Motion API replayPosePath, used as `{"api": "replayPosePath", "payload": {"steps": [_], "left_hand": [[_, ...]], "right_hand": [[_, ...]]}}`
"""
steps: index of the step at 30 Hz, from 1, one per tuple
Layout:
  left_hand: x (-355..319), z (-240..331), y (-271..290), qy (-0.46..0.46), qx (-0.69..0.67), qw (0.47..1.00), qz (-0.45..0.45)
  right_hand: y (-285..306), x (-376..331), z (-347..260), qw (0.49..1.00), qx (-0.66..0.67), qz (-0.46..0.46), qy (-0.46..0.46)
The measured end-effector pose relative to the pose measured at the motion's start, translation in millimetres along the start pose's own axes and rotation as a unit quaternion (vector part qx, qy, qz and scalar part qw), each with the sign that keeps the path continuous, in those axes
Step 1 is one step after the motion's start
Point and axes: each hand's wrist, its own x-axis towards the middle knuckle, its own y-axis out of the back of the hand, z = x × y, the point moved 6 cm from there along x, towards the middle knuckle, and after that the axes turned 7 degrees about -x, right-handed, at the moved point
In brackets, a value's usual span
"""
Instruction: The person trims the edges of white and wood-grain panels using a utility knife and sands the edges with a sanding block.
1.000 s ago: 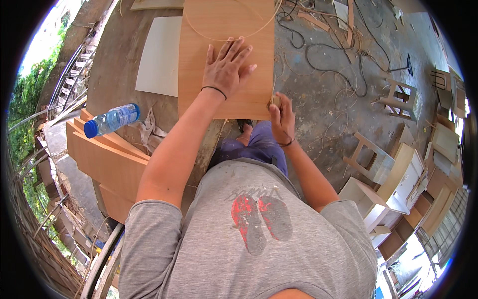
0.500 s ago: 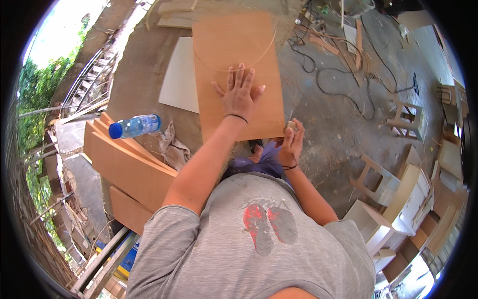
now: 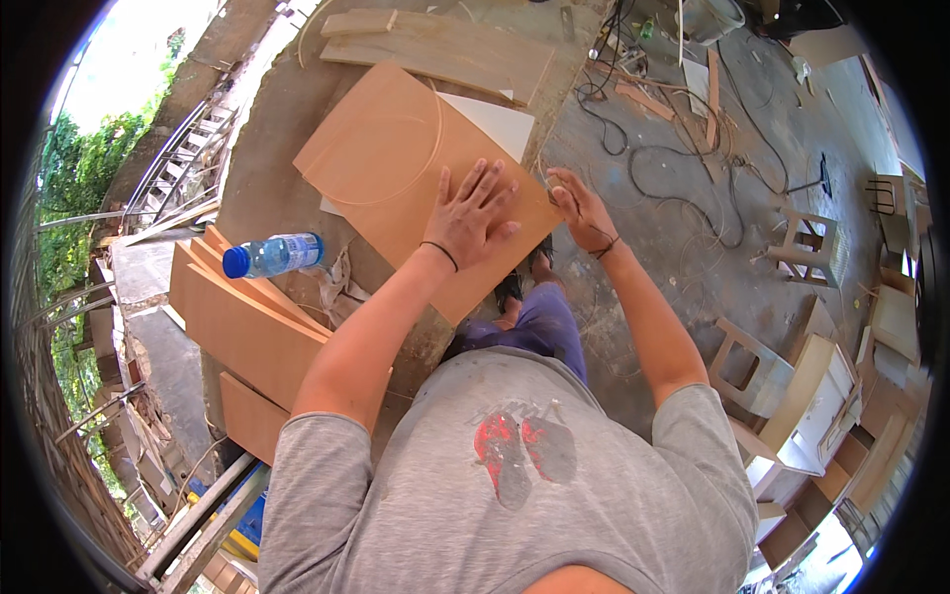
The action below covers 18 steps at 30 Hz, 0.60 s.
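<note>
A flat brown board (image 3: pixel 396 148) lies at an angle in front of me, a pale curved line running across its far part. My left hand (image 3: pixel 471 216) rests on the board near its right side, palm down, fingers spread. At the board's right corner, my right hand (image 3: pixel 584 211) is closed around a small tan block (image 3: pixel 556 186). The fingers cover much of the block. It sits against or very near the board's edge; contact is hard to make out.
A white panel (image 3: pixel 495 124) shows from beneath the board, with wooden planks (image 3: pixel 435 57) beyond. To the left, a water bottle (image 3: pixel 272 255) lies on stacked brown panels (image 3: pixel 247 317) beside a rag (image 3: pixel 341 289). Cables (image 3: pixel 683 188) and stools (image 3: pixel 807 243) occupy the floor at right.
The board has turned anticlockwise, its far end swinging left. My right hand has moved away from me with the small tan block, and my left hand still lies flat on the board, slightly nearer.
</note>
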Motion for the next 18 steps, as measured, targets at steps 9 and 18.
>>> {"api": "replayPosePath", "payload": {"steps": [9, 18], "left_hand": [[3.2, 0.0, -2.3, 0.045, 0.003, 0.999, 0.018], [3.7, 2.4, -0.5, 0.070, 0.003, 0.996, 0.049]], "right_hand": [[8.4, -21.5, 9.0, 0.995, -0.044, 0.085, -0.024], [-33.3, -51.0, 14.9, 0.919, 0.042, 0.368, -0.133]]}}
